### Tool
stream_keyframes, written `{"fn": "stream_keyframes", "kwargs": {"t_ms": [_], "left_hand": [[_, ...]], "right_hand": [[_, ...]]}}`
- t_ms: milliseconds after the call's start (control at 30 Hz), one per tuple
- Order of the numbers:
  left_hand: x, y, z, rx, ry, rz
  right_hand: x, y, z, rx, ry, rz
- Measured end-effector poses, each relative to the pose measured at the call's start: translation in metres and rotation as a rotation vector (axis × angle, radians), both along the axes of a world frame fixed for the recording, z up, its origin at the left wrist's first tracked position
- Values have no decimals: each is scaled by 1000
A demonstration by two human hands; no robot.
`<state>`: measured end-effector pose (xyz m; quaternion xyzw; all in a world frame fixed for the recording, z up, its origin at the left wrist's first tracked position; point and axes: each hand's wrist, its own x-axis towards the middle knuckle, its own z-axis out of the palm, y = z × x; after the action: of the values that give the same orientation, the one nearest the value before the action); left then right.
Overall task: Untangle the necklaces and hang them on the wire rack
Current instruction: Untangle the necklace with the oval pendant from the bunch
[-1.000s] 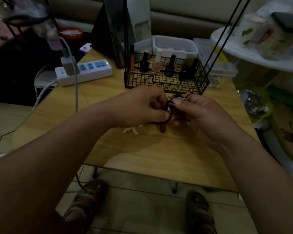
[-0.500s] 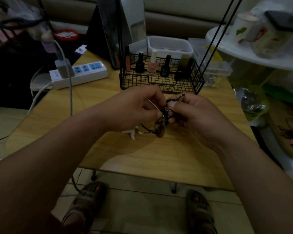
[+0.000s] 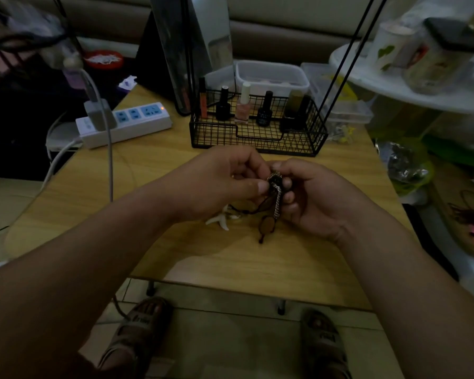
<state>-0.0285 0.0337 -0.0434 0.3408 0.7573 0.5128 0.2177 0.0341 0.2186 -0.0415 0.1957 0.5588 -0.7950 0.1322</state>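
both hands meet over the surface [image 3: 230,263], just in front of the rack [image 3: 257,138]. left hand [image 3: 225,181] pinches the tangled necklaces [image 3: 274,184], thumb and fingers curled on the dark bunch. right hand [image 3: 312,198] grips the same bunch from the other side, fingers curled round it. a silver chain [image 3: 277,203] hangs below, a brown pendant [image 3: 267,225] dangles low, and a white pendant [image 3: 219,220] lies on the surface by the left wrist.

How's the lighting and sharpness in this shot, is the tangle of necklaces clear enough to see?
Head view: dim and underexposed, forearms sunk in shadow and swollen by wide-angle stretch at the lower corners. Head view: the necklaces pinched between the left hand and right hand look soft; chain links show, knots do not.
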Motion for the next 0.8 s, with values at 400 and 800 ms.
{"fn": "stream_keyframes", "kwargs": {"t_ms": [400,800], "left_hand": [[-3,5,-7,-68,68,100],[-1,9,-7,-104,169,181]], "right_hand": [[2,-5,-7,271,68,-57],[27,-3,3,963,358,4]]}}
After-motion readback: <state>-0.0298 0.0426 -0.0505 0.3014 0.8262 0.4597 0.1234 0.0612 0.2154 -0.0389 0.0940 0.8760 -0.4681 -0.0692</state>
